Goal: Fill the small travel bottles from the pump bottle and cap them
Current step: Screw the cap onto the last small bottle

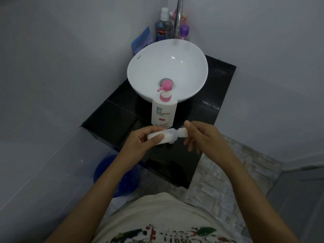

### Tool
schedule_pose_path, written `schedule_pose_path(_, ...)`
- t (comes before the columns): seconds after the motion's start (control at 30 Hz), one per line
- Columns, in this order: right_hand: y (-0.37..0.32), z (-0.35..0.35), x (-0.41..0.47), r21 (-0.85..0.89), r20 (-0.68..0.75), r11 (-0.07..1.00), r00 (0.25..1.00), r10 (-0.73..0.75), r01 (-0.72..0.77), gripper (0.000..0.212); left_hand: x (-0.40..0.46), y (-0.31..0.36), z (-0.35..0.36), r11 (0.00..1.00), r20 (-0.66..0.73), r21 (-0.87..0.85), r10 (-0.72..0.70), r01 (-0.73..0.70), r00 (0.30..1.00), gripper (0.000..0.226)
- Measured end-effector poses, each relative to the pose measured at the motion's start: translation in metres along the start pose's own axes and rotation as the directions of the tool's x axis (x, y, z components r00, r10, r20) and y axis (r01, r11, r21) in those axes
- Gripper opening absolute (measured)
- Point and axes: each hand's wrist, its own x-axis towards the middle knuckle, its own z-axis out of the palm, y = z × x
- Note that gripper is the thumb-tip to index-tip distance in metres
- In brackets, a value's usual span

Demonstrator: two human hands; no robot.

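A white pump bottle (164,112) with a pink pump head stands upright on the black counter (114,118), just in front of the basin. My left hand (142,140) holds a small travel bottle (166,136) on its side, filled with white liquid, neck pointing right. My right hand (201,135) pinches the white cap (183,133) at that neck with thumb and fingertips. A bit of another small bottle (171,142) shows under the held one, mostly hidden.
A white round basin (175,67) sits on the counter under a chrome tap (178,18). Behind it stand a mouthwash bottle (162,28), a purple-capped bottle (184,32) and a blue packet (142,41). A blue bucket (112,174) stands on the floor at left.
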Motion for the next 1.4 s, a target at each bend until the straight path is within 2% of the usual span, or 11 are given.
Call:
schedule_pose_path(0.07, 0.0, -0.003, -0.003, 0.04, 0.024, 0.999, 0.999, -0.037, 0.036, 0.02, -0.001, 0.0, -0.001, 1.0, -0.008, -0.004, -0.007, 0.007, 1.0, 0.021)
schedule_pose_path(0.23, 0.001, -0.001, -0.003, 0.066, 0.0, 0.997, 0.999, -0.039, 0.038, 0.012, -0.003, 0.0, -0.001, 1.0, -0.015, -0.011, -0.01, 0.01, 1.0, 0.023)
schedule_pose_path(0.37, 0.0, 0.007, 0.001, -0.042, -0.052, 0.999, 0.998, 0.02, -0.022, 0.046, -0.005, 0.001, 0.0, 1.0, -0.013, -0.023, -0.014, 0.014, 1.0, 0.022)
schedule_pose_path(0.47, -0.001, 0.003, 0.0, -0.018, 0.001, 0.999, 0.999, -0.043, 0.043, 0.019, -0.005, 0.001, -0.001, 1.0, -0.02, -0.023, -0.019, 0.019, 1.0, 0.021)
schedule_pose_path(0.57, 0.0, 0.001, 0.001, -0.004, 0.034, 0.996, 0.996, -0.085, 0.085, 0.014, -0.005, 0.001, -0.003, 1.0, -0.023, -0.021, -0.024, 0.023, 0.999, 0.021)
schedule_pose_path(0.7, -0.002, 0.006, 0.004, -0.062, -0.043, 0.998, 0.999, -0.012, 0.009, 0.035, -0.005, 0.001, -0.003, 0.999, -0.017, -0.018, -0.03, 0.029, 0.999, 0.022)
schedule_pose_path(0.9, 0.0, 0.0, 0.004, -0.006, 0.023, 0.997, 0.997, -0.071, 0.071, 0.011, -0.001, 0.003, -0.002, 0.999, -0.023, -0.026, -0.027, 0.026, 0.999, 0.022)
schedule_pose_path(1.0, 0.0, 0.004, 0.006, -0.056, -0.023, 0.998, 1.0, 0.0, -0.001, 0.026, -0.001, 0.002, -0.001, 0.999, -0.021, -0.031, -0.026, 0.026, 0.999, 0.022)
schedule_pose_path(1.2, -0.001, -0.001, 0.005, 0.01, 0.047, 0.998, 0.997, -0.056, 0.055, 0.01, -0.001, 0.002, -0.002, 0.998, -0.022, -0.041, -0.038, 0.037, 0.999, 0.021)
schedule_pose_path(1.3, 0.0, 0.003, 0.007, -0.033, -0.003, 0.999, 1.0, 0.003, -0.003, 0.028, -0.001, 0.0, -0.001, 0.999, -0.019, -0.029, -0.041, 0.04, 0.999, 0.02)
schedule_pose_path(1.4, -0.001, 0.002, 0.004, 0.047, 0.027, 0.998, 0.999, -0.045, 0.044, 0.013, 0.001, 0.0, -0.002, 0.999, -0.015, -0.027, -0.045, 0.045, 0.999, 0.02)
